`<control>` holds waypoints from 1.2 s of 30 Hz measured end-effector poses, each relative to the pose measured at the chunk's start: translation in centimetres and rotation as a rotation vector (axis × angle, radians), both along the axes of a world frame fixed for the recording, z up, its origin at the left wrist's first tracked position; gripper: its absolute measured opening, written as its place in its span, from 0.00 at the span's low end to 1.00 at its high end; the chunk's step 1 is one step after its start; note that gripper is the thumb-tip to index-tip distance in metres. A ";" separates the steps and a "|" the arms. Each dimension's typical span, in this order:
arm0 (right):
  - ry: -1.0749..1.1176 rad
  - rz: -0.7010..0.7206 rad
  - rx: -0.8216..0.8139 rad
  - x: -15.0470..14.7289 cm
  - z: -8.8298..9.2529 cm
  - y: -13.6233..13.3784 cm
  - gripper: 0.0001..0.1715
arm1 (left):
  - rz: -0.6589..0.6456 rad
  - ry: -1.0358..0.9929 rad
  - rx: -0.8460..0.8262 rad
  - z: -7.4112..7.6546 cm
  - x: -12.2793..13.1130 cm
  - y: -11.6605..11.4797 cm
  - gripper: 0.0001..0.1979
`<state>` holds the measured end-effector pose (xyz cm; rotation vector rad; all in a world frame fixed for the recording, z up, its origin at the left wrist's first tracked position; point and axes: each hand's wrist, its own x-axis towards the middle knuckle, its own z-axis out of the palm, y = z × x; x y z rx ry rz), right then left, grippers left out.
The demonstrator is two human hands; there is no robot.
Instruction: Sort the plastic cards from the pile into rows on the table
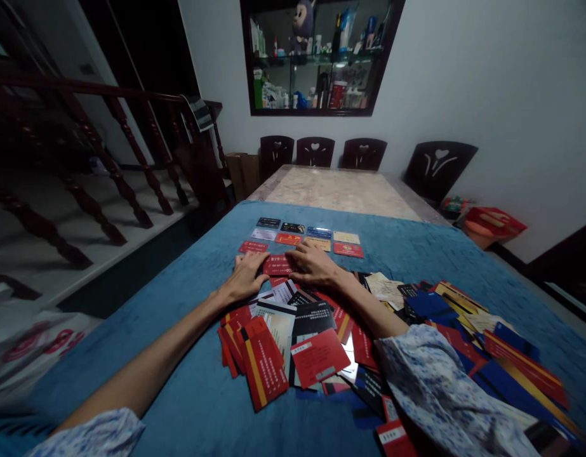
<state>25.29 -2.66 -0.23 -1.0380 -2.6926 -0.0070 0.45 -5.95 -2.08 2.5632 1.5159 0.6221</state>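
Left hand [247, 277] and right hand [316, 263] pinch one red card [276, 264]; nine lined-up cards [348, 249] lie nearer the surface's [392, 247] far edge.

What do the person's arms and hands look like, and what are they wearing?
The left hand and right hand are bare, with no gloves, and no watch shows on either wrist. The left sleeve and right sleeve are whitish with a small blue pattern, wrinkled and loose, and leave the forearms uncovered.
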 end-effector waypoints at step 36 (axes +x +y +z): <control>-0.096 -0.276 -0.115 -8.3 3.3 2.1 0.25 | -0.001 0.202 -0.115 3.8 -5.3 7.2 0.25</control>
